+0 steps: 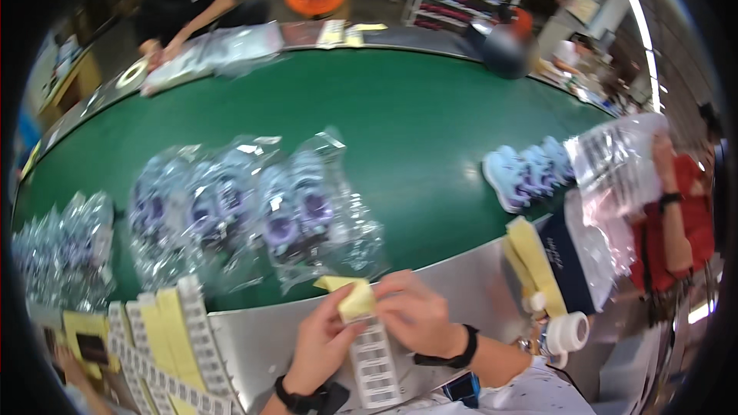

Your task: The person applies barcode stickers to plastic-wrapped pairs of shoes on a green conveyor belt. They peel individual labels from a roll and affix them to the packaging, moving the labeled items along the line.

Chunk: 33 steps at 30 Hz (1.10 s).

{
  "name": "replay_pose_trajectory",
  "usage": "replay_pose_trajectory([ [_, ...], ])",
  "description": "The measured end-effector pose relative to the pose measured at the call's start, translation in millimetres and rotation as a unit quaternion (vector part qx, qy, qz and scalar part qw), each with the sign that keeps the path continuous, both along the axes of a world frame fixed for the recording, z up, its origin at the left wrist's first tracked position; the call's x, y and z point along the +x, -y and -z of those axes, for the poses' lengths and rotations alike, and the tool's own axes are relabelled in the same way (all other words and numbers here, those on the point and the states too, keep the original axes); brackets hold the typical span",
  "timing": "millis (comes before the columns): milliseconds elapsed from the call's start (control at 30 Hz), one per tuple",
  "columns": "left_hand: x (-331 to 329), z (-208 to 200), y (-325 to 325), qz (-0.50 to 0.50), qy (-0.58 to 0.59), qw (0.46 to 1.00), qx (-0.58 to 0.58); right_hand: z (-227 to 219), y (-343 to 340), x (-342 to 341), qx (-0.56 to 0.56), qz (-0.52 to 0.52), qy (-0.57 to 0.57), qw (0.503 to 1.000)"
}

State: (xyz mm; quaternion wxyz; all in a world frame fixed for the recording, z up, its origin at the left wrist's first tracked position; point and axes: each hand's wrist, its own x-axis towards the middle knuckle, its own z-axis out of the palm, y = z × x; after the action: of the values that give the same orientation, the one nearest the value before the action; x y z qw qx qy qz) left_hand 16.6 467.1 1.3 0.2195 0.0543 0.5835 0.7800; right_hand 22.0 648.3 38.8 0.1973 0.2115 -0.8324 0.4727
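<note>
Close to my body, a strip of white barcode labels (375, 365) hangs between my hands, its top end folded over to show the yellow backing paper (357, 301). My left hand (321, 344) is closed on the strip's left edge, thumb in front, just below the fold. My right hand (415, 313) is closed at the right edge of the strip, its fingertips pinched beside the fold; whether a loose label is between them is too small to tell. Just beyond my hands, pairs of light-blue and purple shoes in clear plastic bags (304, 200) lie on the green conveyor belt (419, 138).
More bagged shoes (65, 250) lie at the far left. Label sheets (165, 330) rest on the metal ledge (257, 342). At right are unbagged shoes (523, 173), yellow paper (534, 265), a white tape roll (567, 332) and a co-worker's arm (673, 200) with plastic bags. Another person works across the belt.
</note>
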Motion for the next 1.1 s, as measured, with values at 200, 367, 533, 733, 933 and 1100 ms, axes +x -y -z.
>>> replay_pose_trajectory([
  [200,6,39,21,-0.029,0.034,0.998,-0.035,-23,0,-75,-0.096,0.017,0.032,0.995],
  [367,-5,39,-4,-0.026,0.028,0.999,-0.015,14,-15,-226,-0.081,0.12,0.073,0.987],
  [533,-4,42,-7,-0.05,0.029,0.998,0.018,59,-9,-308,-0.226,0.109,0.318,0.914],
  [733,-3,49,-9,-0.049,0.042,0.997,0.033,62,-28,-325,-0.212,0.108,0.302,0.923],
  [933,-2,50,-16,-0.054,0.033,0.997,0.035,26,-22,-331,-0.12,0.032,0.308,0.943],
  [1100,-3,50,-24,-0.052,0.023,0.998,0.027,41,-23,-352,-0.04,0.036,0.402,0.914],
])
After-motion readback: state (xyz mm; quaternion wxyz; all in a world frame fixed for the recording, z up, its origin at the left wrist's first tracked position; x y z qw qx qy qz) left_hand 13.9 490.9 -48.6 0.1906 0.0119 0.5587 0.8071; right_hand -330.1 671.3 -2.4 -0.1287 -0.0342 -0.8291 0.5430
